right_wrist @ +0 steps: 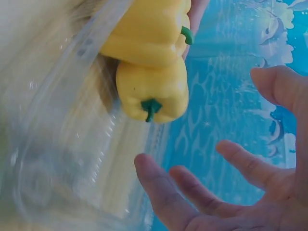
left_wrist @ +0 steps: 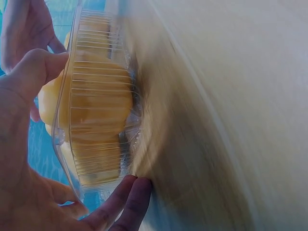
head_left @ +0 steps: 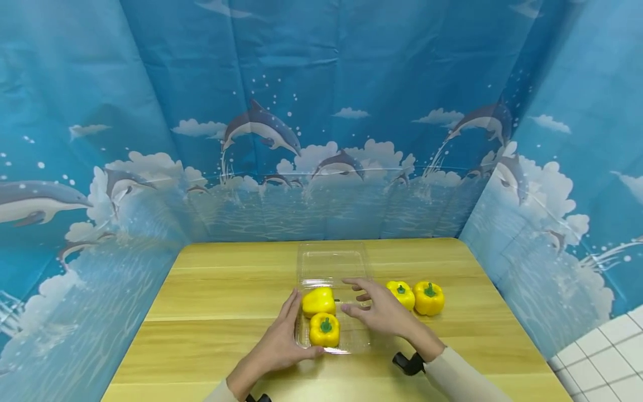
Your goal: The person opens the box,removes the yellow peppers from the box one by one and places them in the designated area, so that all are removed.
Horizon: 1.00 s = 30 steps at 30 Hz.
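A clear plastic clamshell container (head_left: 355, 338) lies on the table with its lid (head_left: 332, 262) folded back away from me. Two yellow bell peppers sit along its left side: the rear pepper (head_left: 318, 302) on its side, the front pepper (head_left: 324, 334) with its green stem showing. My left hand (head_left: 281, 343) holds the container's near left corner, thumb at the front rim and fingers along the left wall. Above the container's right half, my right hand (head_left: 380, 310) hovers with spread fingers and nothing in them. In the right wrist view its fingertips (right_wrist: 144, 163) are apart from the stemmed pepper (right_wrist: 153, 91).
To the right of the container stand two more yellow peppers, a nearer-in pepper (head_left: 401, 295) and an outer pepper (head_left: 428, 298), side by side. The wooden table (head_left: 216, 296) ends at a blue dolphin-print curtain (head_left: 321, 206) behind and at both sides.
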{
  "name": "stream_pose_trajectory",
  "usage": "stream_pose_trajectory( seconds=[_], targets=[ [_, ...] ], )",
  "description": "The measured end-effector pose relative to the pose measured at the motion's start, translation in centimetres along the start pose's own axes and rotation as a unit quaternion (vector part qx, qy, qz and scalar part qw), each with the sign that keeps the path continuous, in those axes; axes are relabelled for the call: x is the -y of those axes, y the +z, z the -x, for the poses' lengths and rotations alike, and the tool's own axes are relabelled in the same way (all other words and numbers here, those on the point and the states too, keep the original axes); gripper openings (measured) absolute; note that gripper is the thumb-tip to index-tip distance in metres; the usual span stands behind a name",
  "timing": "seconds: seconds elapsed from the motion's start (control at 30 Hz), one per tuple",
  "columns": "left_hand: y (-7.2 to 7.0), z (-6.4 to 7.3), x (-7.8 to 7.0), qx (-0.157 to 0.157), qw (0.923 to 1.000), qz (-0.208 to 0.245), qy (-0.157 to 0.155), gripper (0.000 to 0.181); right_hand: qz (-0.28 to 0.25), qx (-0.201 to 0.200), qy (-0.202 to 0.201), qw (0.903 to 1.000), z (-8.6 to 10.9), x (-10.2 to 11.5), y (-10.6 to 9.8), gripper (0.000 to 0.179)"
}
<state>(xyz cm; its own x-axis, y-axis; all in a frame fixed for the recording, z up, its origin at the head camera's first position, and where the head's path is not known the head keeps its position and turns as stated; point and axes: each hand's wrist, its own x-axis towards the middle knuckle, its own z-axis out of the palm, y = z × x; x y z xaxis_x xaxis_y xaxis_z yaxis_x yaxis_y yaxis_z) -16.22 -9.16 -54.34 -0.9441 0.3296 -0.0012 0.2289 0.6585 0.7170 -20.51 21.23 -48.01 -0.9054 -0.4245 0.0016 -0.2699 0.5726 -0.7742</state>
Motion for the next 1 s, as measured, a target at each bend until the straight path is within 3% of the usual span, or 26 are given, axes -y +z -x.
stream_pose_trajectory(
  seconds=[0.17,0.4,0.57,0.67,1.0],
  targets=[
    [0.0,-0.1,0.1,0.002,1.0,0.001,0.002,0.147,-0.053,0.029,0.042,0.9973,-1.0,-0.2,0.5,0.07],
    [0.3,-0.1,0.3,0.007,1.0,-0.001,-0.004,0.147,-0.111,0.068,0.051,0.9901,-2.3,-0.5,1.2,0.079],
    [0.4,0.0,0.3,0.009,0.9999,0.002,-0.006,0.148,-0.103,0.092,0.054,0.989,-3.1,-0.8,1.7,0.078],
    [0.4,0.0,0.2,0.009,0.9999,0.002,-0.011,0.148,-0.1,0.098,0.056,0.9885,-3.5,-0.8,2.1,0.078],
    [0.0,-0.2,0.0,0.007,0.9999,0.007,-0.009,0.147,-0.163,0.091,0.086,0.9786,-4.8,-0.7,3.1,0.07]
  ],
)
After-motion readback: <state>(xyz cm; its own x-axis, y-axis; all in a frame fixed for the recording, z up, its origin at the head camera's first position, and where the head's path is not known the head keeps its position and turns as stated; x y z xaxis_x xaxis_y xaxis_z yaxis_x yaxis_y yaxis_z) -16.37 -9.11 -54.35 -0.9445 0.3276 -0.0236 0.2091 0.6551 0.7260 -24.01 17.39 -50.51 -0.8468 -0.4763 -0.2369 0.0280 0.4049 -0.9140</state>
